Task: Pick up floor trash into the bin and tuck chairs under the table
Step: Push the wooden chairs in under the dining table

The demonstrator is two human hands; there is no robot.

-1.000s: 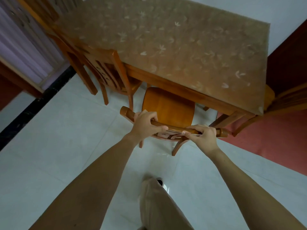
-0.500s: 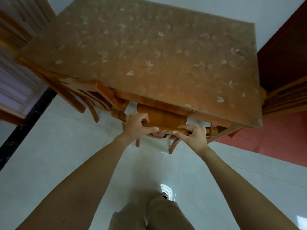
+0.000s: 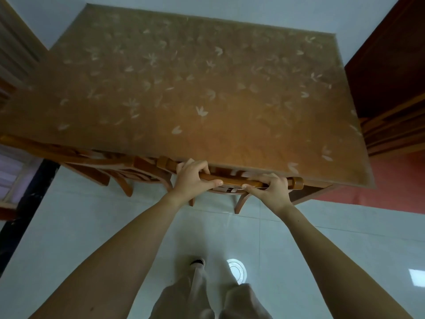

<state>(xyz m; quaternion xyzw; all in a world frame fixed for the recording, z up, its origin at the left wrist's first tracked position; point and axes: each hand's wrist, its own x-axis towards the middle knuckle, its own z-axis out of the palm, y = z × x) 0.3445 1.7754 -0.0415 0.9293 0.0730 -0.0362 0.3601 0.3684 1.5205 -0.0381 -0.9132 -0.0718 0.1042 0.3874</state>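
Observation:
A wooden chair (image 3: 233, 179) stands pushed in under the near edge of the wooden table (image 3: 188, 97), whose top has a leaf-patterned cover. Only the chair's curved top rail and rear legs show; its seat is hidden below the tabletop. My left hand (image 3: 192, 178) grips the left part of the top rail. My right hand (image 3: 270, 188) grips the right part of the same rail. No trash and no bin are in view.
A second wooden chair (image 3: 96, 164) sits tucked at the table's left near corner, its back close to the first chair. A dark wooden door (image 3: 391, 72) stands at right, with red floor (image 3: 395, 185) below it. My legs and shoe (image 3: 197, 262) are on the white tiles.
Both hands pushed the chair forward; its orange seat, visible a second ago, has slid out of sight under the table. I stepped closer to the table.

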